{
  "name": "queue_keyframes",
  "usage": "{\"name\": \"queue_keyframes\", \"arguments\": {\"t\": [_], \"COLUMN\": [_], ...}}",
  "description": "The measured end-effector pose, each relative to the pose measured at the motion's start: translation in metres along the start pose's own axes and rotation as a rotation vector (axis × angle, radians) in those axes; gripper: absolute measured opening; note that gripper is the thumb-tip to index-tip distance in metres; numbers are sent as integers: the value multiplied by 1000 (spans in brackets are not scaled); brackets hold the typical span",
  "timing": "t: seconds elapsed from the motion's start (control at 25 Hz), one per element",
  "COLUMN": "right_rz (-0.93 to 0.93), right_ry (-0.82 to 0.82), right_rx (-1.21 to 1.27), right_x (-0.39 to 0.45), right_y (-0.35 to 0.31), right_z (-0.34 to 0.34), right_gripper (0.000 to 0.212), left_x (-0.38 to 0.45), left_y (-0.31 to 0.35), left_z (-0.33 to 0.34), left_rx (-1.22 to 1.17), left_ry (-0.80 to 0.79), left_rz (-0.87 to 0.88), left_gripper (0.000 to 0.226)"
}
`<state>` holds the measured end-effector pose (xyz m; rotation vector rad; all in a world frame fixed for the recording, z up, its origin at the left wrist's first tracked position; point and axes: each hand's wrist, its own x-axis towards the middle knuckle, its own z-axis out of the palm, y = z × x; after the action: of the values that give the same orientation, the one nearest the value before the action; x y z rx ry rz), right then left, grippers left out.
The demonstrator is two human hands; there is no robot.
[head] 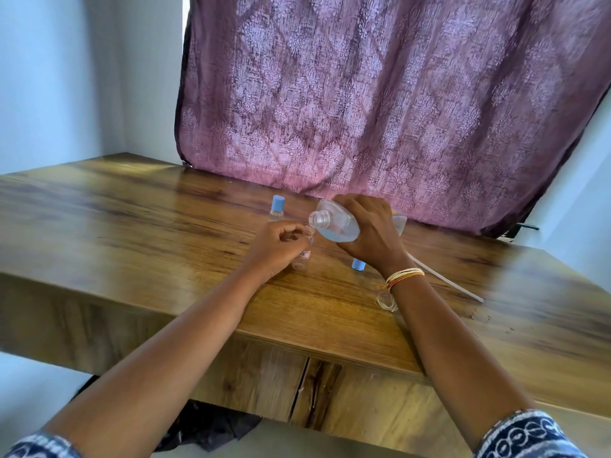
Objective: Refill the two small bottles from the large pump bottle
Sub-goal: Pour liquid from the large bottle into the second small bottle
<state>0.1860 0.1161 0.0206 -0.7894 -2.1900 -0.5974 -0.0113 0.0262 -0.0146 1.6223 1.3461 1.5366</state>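
Observation:
My right hand point(370, 233) grips the large clear bottle point(334, 223), tipped on its side with its open threaded neck pointing left and clear liquid pooled in its lower half. My left hand point(277, 246) holds a small clear bottle point(302, 259) upright on the wooden table point(132, 226), its uncapped mouth just under the large bottle's neck. A second small bottle point(277, 208) with a blue cap stands behind my left hand. A loose blue cap point(358, 264) lies below my right hand.
A white pump tube point(446, 280) lies on the table to the right of my right wrist. A purple patterned curtain point(396, 94) hangs right behind the bottles. The table's front edge runs across below my forearms.

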Motion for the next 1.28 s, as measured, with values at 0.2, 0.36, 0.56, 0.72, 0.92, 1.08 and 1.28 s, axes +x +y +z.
{"name": "queue_keyframes", "arguments": {"t": [0.2,0.36,0.56,0.72,0.92,1.08,1.28], "right_rz": [-15,-18,-15,-28,-37,-33,-44], "right_ry": [45,57,80,102,85,77,72], "right_rx": [-13,-22,-33,-39,-50,-60,-65], "right_x": [0,0,0,1,1,1,1], "right_y": [-1,-1,-1,0,0,1,1], "right_z": [-2,-3,-4,-3,-3,-3,-4], "right_gripper": [53,51,50,51,47,46,45], "left_x": [1,1,1,1,0,1,1], "left_y": [-1,-3,-2,-3,-3,-3,-2], "left_z": [1,2,1,1,2,2,2], "left_rx": [-9,-4,-14,-44,-61,-63,-57], "left_ry": [4,4,-4,-16,-27,-36,-33], "left_rz": [-2,-1,-10,-38,-49,-50,-32], "left_gripper": [16,22,25,26,35,38,26]}}
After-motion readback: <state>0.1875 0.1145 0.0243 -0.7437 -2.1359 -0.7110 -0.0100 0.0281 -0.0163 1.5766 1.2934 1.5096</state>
